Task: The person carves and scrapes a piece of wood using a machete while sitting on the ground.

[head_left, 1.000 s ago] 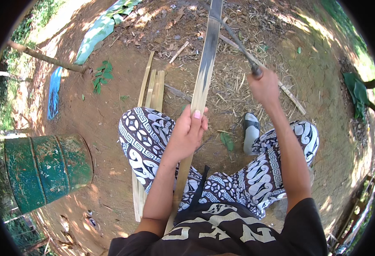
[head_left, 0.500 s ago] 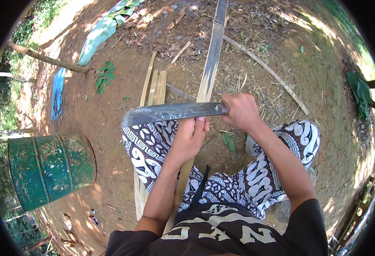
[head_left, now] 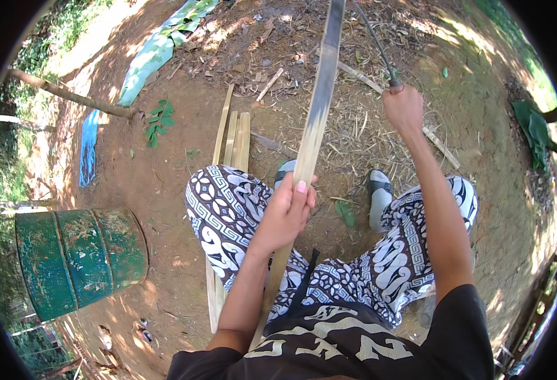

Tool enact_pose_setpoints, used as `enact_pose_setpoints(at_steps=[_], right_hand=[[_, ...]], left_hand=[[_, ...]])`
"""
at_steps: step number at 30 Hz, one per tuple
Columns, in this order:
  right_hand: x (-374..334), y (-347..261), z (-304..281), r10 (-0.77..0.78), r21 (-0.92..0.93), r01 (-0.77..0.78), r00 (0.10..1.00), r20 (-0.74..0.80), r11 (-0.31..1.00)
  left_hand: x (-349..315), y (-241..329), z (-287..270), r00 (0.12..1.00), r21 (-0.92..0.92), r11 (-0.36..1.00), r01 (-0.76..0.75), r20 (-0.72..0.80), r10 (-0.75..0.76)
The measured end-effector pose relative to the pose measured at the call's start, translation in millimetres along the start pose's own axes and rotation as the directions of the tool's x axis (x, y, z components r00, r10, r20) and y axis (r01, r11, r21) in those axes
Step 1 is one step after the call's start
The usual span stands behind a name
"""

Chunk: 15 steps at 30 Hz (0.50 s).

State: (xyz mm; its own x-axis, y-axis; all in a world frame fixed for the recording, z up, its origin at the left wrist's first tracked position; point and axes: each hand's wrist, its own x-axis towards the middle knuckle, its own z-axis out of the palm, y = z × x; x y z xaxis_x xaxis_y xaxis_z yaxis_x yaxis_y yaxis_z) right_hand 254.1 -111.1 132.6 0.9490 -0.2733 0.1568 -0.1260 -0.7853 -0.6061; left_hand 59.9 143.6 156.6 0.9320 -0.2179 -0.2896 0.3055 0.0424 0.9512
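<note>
Machete [head_left: 378, 46] swung far right, bamboo strip [head_left: 314, 130] uncovered | my right hand [head_left: 404, 109] grasps machete | my left hand [head_left: 287, 213] clasps bamboo strip

1. The left hand [head_left: 284, 212] is curled in a closed grip, its thumb [head_left: 298, 193] pointing forward.
2. The left forearm [head_left: 245, 291] angles forward and inward.
3. The right hand [head_left: 405, 109] forms a fist, farther forward.
4. The right arm [head_left: 442, 202] reaches well out, slanting inward.

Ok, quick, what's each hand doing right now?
Left hand: closed, holding the long bamboo strip.
Right hand: closed, holding the knife.
</note>
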Motion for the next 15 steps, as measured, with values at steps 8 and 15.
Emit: enact_pose_setpoints(at_steps=[8,15], right_hand=[[-92.1,-42.0,-9.9,-0.402,0.157,0.372,0.870,0.284,0.915],[-102.6,-41.5,1.0,-0.573,0.088,0.580,0.752,0.326,0.810]], left_hand=[[8.7,15.2,-15.0,1.000,-0.136,0.991,0.007,-0.004,-0.007],[9.7,22.6,-9.7,0.998,-0.062,0.997,0.038,0.056,-0.035]])
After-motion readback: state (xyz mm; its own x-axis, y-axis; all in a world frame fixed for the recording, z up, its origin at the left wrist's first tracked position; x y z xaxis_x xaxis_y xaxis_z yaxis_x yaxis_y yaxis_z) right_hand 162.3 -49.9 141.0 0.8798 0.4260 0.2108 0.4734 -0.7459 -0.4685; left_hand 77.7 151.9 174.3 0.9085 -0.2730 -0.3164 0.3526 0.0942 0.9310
